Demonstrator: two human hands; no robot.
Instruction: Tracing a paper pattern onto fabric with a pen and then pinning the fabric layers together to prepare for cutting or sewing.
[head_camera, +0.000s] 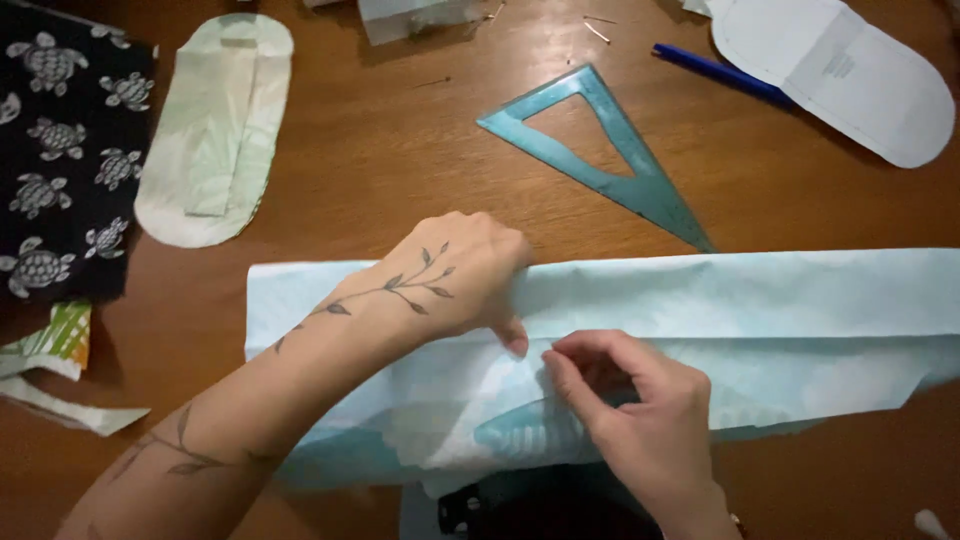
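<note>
— Inspector: Where is the work lying?
— Assistant: The pale blue fabric (780, 300) is lying folded across the wooden counter (400, 170). The left hand (465, 275) is pressing its fold, fingers curled on it; the right hand (630, 400) is pinching the fabric edge.
— Inspector: Surroundings?
— Assistant: A teal set square (640, 180) and turtle-print cloth (60, 150) are sitting nearby.

Single head view: looks steeply down, close over wooden table (400, 170), from person's own side.
</note>
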